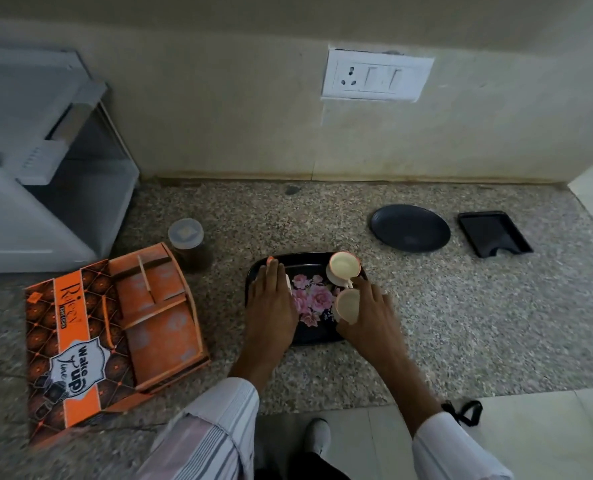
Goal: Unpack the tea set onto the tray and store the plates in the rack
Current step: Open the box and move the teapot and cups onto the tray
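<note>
A black tray (pixel 308 263) with pink flowers lies on the counter in front of me. One cream cup (pixel 344 268) stands upright at its far right corner. My right hand (pixel 369 317) grips a second cream cup (pixel 348 304), tilted on its side, over the tray's right edge. My left hand (pixel 270 303) rests palm down over the tray's left side; a bit of white shows at its fingers, and I cannot tell what it is. The orange tea set box (pixel 115 337) lies open at the left, its compartments showing no cups.
A dark round plate (pixel 410 228) and a black rectangular tray (pixel 494 233) lie at the back right. A lidded jar (pixel 187 242) stands behind the box. A grey rack or appliance (pixel 45 161) fills the far left. The counter's front edge runs near my sleeves.
</note>
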